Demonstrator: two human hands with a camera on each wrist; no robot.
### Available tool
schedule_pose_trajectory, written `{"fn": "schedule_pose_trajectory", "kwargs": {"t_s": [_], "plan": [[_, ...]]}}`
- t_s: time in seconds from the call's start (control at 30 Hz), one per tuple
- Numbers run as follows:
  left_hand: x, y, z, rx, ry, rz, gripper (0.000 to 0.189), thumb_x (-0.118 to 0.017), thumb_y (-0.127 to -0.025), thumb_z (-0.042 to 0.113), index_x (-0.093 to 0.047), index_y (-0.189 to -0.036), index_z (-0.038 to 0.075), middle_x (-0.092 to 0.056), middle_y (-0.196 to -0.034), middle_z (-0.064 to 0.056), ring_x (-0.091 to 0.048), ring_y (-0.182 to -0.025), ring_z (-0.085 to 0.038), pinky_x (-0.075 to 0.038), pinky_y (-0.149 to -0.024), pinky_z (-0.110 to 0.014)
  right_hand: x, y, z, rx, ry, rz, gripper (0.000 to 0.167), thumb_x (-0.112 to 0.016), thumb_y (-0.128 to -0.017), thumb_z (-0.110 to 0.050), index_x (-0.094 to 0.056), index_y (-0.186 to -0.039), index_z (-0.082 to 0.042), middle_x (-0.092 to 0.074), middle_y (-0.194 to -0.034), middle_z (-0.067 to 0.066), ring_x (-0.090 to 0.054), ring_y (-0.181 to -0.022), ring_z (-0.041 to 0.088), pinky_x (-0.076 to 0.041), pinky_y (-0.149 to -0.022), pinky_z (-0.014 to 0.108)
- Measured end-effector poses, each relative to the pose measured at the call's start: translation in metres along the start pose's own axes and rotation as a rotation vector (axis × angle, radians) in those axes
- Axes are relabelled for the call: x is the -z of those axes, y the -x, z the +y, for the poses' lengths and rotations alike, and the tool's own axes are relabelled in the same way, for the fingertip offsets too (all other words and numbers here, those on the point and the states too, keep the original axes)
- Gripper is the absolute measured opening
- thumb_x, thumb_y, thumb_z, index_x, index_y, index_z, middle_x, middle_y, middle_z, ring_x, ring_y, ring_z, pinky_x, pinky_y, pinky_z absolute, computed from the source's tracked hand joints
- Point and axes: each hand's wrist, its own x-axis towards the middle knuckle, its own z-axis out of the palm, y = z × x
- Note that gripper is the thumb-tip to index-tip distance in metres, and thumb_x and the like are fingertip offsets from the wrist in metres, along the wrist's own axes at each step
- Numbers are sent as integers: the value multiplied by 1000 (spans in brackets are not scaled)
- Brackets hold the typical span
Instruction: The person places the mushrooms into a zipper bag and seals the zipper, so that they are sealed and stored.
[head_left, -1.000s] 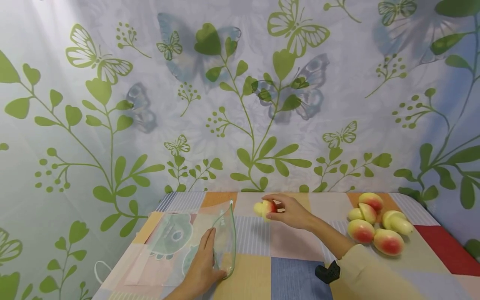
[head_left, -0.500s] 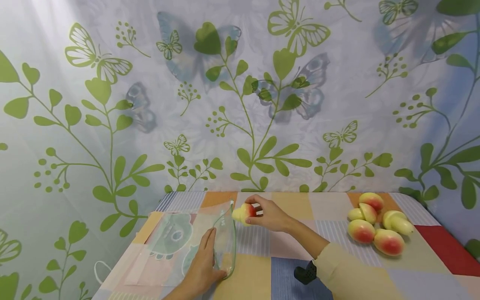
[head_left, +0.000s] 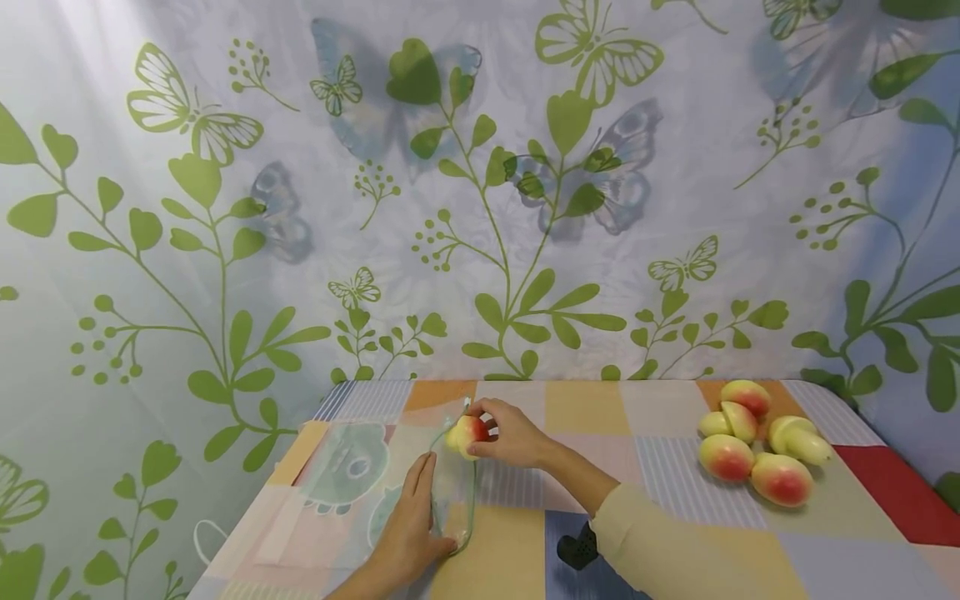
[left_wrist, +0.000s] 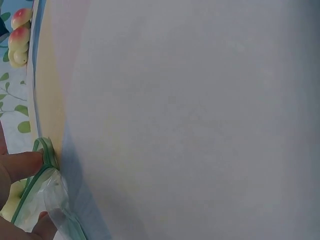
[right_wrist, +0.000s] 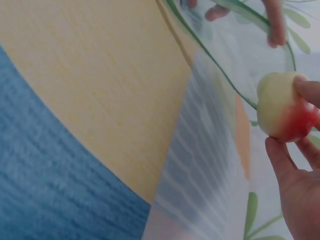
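Note:
A clear zip bag (head_left: 347,467) with green edging and a printed cartoon creature lies at the left of the table. My left hand (head_left: 408,529) holds it at the mouth, thumb and fingers spread along the green rim (left_wrist: 31,192), so the mouth gapes toward the right. Between thumb and fingertips, my right hand (head_left: 513,437) pinches a yellow fruit with a red blush (right_wrist: 280,107), smooth and peach-like. The fruit is right at the bag's opening, its pale end overlapping the green edge in the head view.
Several similar yellow-and-red fruits (head_left: 782,479) sit grouped on the right side of the patchwork tablecloth (head_left: 585,417). A black wrist piece (head_left: 577,548) shows by the right sleeve. A white loop of cord (head_left: 201,542) hangs at the left edge; a leaf-patterned curtain (head_left: 480,208) stands behind.
My right hand has carried the fruit leftward from mid-table to the bag's mouth. The left hand stays in place on the bag.

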Motion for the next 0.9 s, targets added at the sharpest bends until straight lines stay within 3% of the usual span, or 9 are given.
{"fn": "schedule_pose_trajectory", "kwargs": {"t_s": [0.17, 0.4, 0.67, 0.9], "plan": [[0, 1, 0, -15, -32, 8, 124, -96, -65, -3, -17, -159, -7, -19, -162, -26, -57, -77, -13, -57, -67, -24, -8, -2, 7, -35, 36, 48, 51, -83, -87, -7, -58, -131, 0, -58, -122, 10, -62, -106, 28, -60, -86, 31], [0, 1, -1, -11, -24, 5, 124, -96, -66, -3, -16, -160, -7, -18, -163, -27, -54, -75, -11, -55, -64, -23, -21, 0, 16, -51, 70, 57, 51, -85, -85, -7, -56, -126, 0, -60, -125, 11, -64, -110, 30, -60, -86, 30], [0, 2, -1, -7, -9, 8, 125, -96, -66, -2, -14, -160, -6, -17, -164, -26, -54, -76, -11, -56, -66, -23, -27, 1, 19, 3, 130, 47, 49, -89, -81, -8, -61, -121, -2, -59, -117, 8, -64, -107, 30, -59, -85, 25], [-1, 1, -3, -37, -24, 3, 124, -95, -66, -3, -15, -161, -5, -18, -164, -26, -55, -74, -9, -55, -64, -23, -35, -3, 17, -47, 100, 98, 49, -91, -80, -10, -61, -117, -1, -64, -113, 9, -67, -104, 29, -60, -84, 29]]}}
